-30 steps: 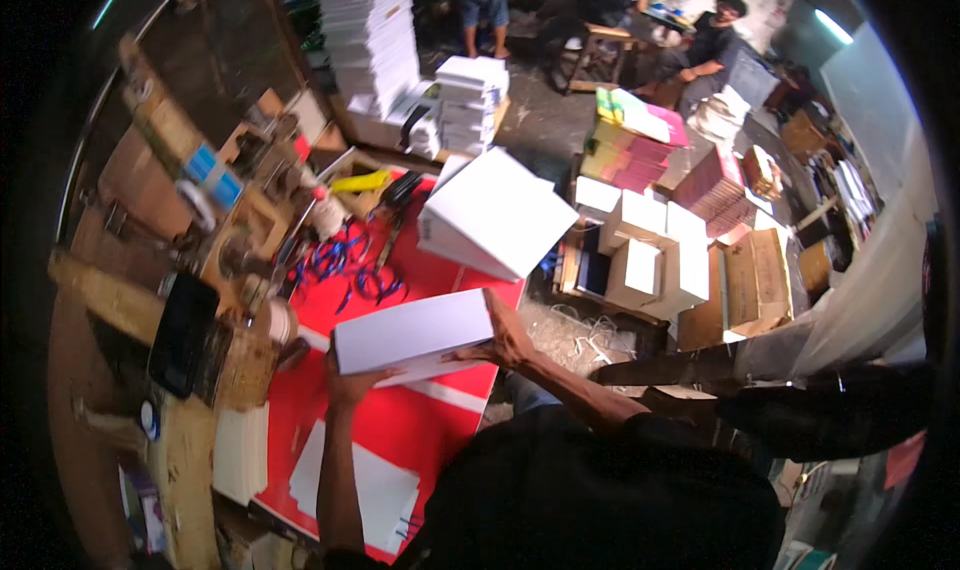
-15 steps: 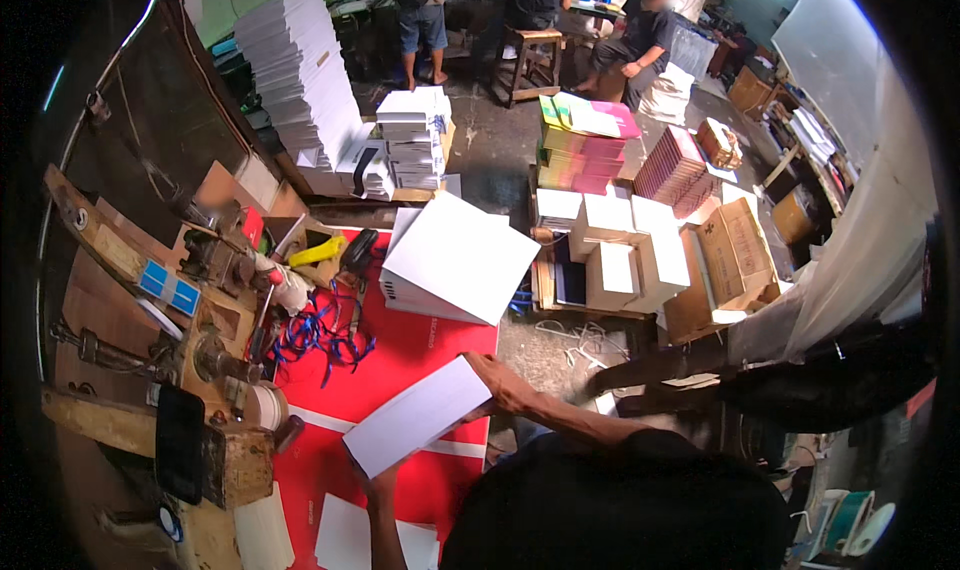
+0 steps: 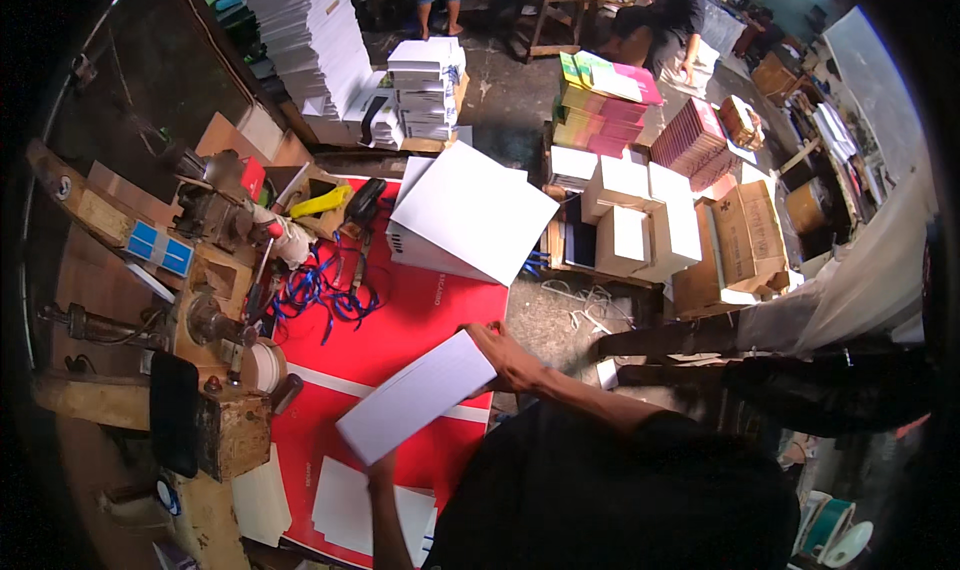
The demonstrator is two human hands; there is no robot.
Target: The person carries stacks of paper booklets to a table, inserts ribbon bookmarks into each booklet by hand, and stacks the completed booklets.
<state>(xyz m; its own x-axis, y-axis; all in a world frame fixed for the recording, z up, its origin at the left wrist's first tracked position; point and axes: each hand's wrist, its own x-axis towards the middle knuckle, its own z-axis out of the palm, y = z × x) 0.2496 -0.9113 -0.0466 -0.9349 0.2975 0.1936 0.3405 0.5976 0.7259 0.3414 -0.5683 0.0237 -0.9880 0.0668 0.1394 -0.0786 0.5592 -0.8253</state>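
Over the red tabletop (image 3: 400, 315) I hold a long white block (image 3: 415, 395), which looks like a stack of paper or a book block, tilted with its broad side up. My right hand (image 3: 508, 360) grips its upper right end, fingers wrapped round the edge. At the lower left end, my left hand (image 3: 380, 468) supports it from below, its fingers mostly hidden. Near my left forearm lie loose white sheets (image 3: 360, 510). Farther off on the table stands a large white paper stack (image 3: 475, 210), its top layers turned askew.
Tangled blue ribbons (image 3: 320, 295) lie at the table's left, near a yellow-handled tool (image 3: 320, 202). An old machine (image 3: 215, 320) with a black phone-like slab (image 3: 174, 413) lines the left side. Beyond the table stand white blocks (image 3: 625, 238) and an open cardboard box (image 3: 745, 235).
The view has tipped downward, so the background sits higher. Both hands still hold the white block, which has shifted slightly up and left in the picture.
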